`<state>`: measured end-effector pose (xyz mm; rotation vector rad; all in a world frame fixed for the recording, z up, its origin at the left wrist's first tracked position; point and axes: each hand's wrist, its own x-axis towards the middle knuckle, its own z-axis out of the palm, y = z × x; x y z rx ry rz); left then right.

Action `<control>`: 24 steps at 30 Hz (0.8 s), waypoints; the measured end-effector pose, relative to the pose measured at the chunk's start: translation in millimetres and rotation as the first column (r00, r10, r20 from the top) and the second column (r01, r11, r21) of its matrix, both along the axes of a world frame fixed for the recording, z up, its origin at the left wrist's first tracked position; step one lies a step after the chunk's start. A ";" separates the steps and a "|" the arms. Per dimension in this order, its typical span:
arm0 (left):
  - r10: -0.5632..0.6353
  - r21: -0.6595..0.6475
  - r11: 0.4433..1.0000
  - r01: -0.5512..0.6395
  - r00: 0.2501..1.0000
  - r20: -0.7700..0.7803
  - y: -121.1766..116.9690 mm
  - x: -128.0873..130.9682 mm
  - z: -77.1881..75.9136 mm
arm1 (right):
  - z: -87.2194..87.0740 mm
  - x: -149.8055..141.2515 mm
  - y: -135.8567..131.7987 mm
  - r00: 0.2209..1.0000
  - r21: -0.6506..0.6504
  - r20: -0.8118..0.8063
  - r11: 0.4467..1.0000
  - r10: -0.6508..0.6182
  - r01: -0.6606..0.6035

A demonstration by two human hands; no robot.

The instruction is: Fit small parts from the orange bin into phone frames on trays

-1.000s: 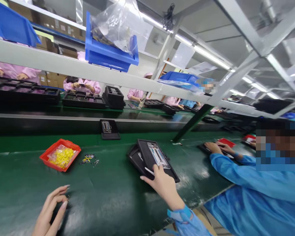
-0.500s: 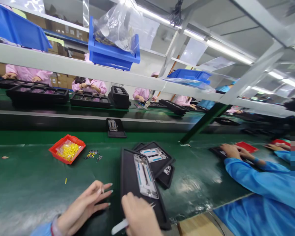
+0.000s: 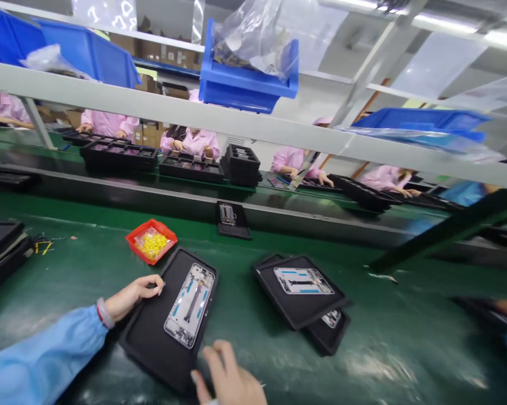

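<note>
A black tray point(image 3: 152, 332) lies tilted across the green bench in front of me. In it rests a silver phone frame point(image 3: 189, 306) with blue strips and a dark ribbon down its middle. My left hand point(image 3: 137, 293) is closed at the tray's upper left edge, fingertips together on the rim. At the tray's lower right corner is my right hand point(image 3: 234, 374), fingers partly spread. A bit of the tweezers' white handle point(image 3: 212, 402) shows under its palm at the bottom edge; most of the tool is hidden.
Right of the tray, more black trays point(image 3: 295, 306) with phone frames lie stacked askew. A red bin point(image 3: 130, 239) of yellow pieces stands behind it. Another tray point(image 3: 234, 228) sits farther back. Dark trays point(image 3: 0, 247) lie at left. A green post point(image 3: 447, 236) rises at right.
The tray with the phone frame has moved left, away from the stack, and turned clockwise. My left hand has come to its edge and closed; my right hand has loosened its fingers. The view has swung left.
</note>
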<state>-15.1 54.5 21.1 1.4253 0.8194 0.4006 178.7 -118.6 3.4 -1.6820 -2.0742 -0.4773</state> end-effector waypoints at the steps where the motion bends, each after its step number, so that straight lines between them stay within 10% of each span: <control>1: -0.049 0.012 0.999 0.049 0.999 -0.014 7.1 -4.8 2.7 | 2.4 12.3 5.2 0.999 -0.040 -0.048 0.999 -0.017 0.015; 8: -0.369 0.046 0.923 0.381 0.914 -0.167 12.2 -1.4 3.1 | -4.7 55.0 37.1 0.964 -0.356 -0.195 0.929 -0.179 0.100; 14: -0.201 0.343 0.893 0.291 0.941 -0.273 0.0 14.4 -5.2 | -1.2 26.1 37.5 0.963 -0.688 -0.096 0.716 -0.251 0.118; 18: -0.084 0.618 0.739 0.270 0.946 -0.313 -25.8 19.0 -0.1 | 2.0 25.0 26.8 0.945 -0.788 -0.107 0.606 -0.310 0.110; 24: -0.098 0.701 0.615 0.361 0.917 -0.386 -97.9 10.0 3.2 | 5.5 51.4 22.9 0.666 -0.651 -0.626 0.742 -0.405 -0.161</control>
